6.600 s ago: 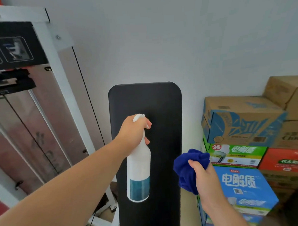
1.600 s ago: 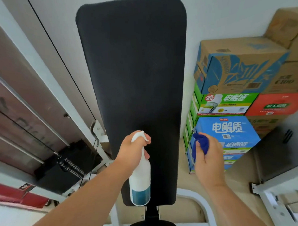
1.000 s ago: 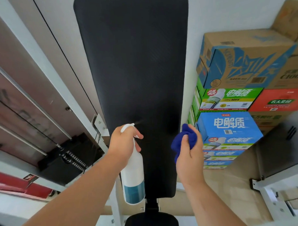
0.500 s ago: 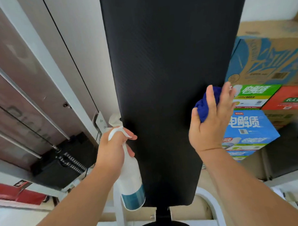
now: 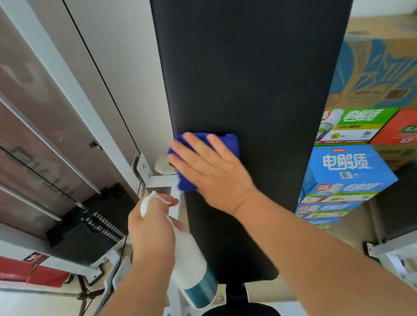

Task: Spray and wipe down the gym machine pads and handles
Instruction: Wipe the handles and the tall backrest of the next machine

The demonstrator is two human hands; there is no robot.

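Observation:
A tall black back pad (image 5: 254, 68) of the gym machine fills the middle of the view, upright against the wall. My right hand (image 5: 210, 172) lies flat on the pad's left edge, fingers spread, pressing a blue cloth (image 5: 228, 143) against it. My left hand (image 5: 151, 228) is lower and left of the pad, closed around the neck of a white spray bottle (image 5: 195, 274) with a teal band at its base. A second black pad (image 5: 239, 312) shows at the bottom edge.
The white machine frame (image 5: 65, 80) with guide rods and a black weight stack (image 5: 85, 235) stands on the left. Stacked cardboard and blue drink boxes (image 5: 349, 171) sit close on the right. Another white frame (image 5: 395, 255) is at the lower right.
My right hand has swept the blue cloth from the pad's right edge across to its left edge and a little lower. My left hand with the bottle has dropped slightly.

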